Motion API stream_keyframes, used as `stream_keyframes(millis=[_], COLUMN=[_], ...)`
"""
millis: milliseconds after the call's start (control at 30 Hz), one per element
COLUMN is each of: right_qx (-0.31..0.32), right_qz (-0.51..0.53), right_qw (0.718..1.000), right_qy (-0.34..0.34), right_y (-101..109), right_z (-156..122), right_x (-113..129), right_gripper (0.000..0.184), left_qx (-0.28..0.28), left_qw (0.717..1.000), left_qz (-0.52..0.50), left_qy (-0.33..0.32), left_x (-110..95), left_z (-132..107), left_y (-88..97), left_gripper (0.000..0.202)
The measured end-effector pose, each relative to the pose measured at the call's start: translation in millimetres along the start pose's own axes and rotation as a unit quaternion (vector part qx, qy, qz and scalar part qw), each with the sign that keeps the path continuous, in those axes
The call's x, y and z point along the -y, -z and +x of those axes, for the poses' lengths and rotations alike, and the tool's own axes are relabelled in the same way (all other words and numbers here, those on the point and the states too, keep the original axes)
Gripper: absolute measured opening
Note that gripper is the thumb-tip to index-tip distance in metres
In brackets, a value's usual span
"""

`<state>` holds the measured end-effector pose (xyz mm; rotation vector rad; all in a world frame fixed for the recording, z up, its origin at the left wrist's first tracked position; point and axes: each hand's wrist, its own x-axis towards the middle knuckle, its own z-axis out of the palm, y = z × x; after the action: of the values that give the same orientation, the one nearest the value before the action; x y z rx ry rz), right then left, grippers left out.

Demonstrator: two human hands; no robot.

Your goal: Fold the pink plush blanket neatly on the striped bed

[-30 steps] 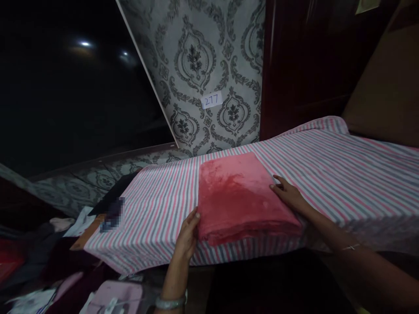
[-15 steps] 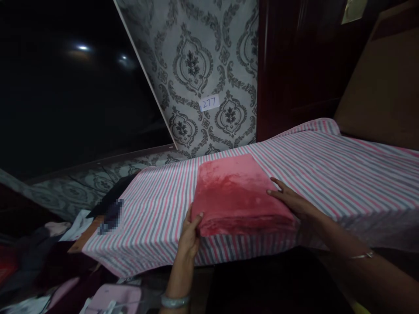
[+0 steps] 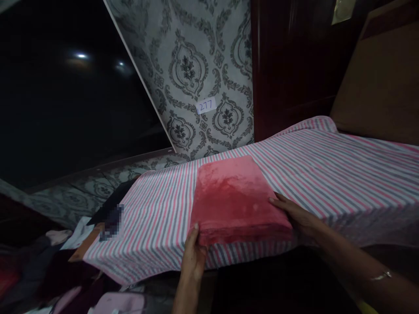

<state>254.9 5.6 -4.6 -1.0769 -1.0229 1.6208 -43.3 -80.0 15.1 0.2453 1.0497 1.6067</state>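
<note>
A folded plush red blanket (image 3: pixel 235 196) lies on the striped cloth, its thick folded edge towards me. My left hand (image 3: pixel 193 253) grips its front left corner, thumb on the top and the other fingers hidden at the edge below. On the right side, my right hand (image 3: pixel 294 211) holds the edge, thumb resting on the upper surface and some fingers out of sight behind the side. Beneath the blanket, the pink, grey and white striped cloth (image 3: pixel 157 209) covers the table and hangs over its front.
A large dark screen (image 3: pixel 72 100) leans at the left against a patterned wall (image 3: pixel 186 26). A brown board (image 3: pixel 379 83) stands at the back right, beside a dark red door (image 3: pixel 291 65). Clothes (image 3: pixel 59 266) and a pink item (image 3: pixel 118 303) lie at the lower left.
Both hands have shifted slightly towards me along the blanket's sides, and the right fingers now lie closer to its edge. The blanket's front edge looks smoother and slightly lower. The view has shifted slightly.
</note>
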Motion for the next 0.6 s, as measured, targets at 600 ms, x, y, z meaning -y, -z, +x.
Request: stream_keyframes(millis=[600], right_qx=[0.004], right_qz=[0.005], right_qw=[1.000], right_qy=[-0.011], right_y=[16], right_z=[4], right_x=[-18], right_gripper=[0.082], left_qx=[0.057], left_qw=[0.995], left_qz=[0.070], left_qy=[0.035], left_x=[-22], left_z=[23], left_y=[23.2], left_gripper=[0.025])
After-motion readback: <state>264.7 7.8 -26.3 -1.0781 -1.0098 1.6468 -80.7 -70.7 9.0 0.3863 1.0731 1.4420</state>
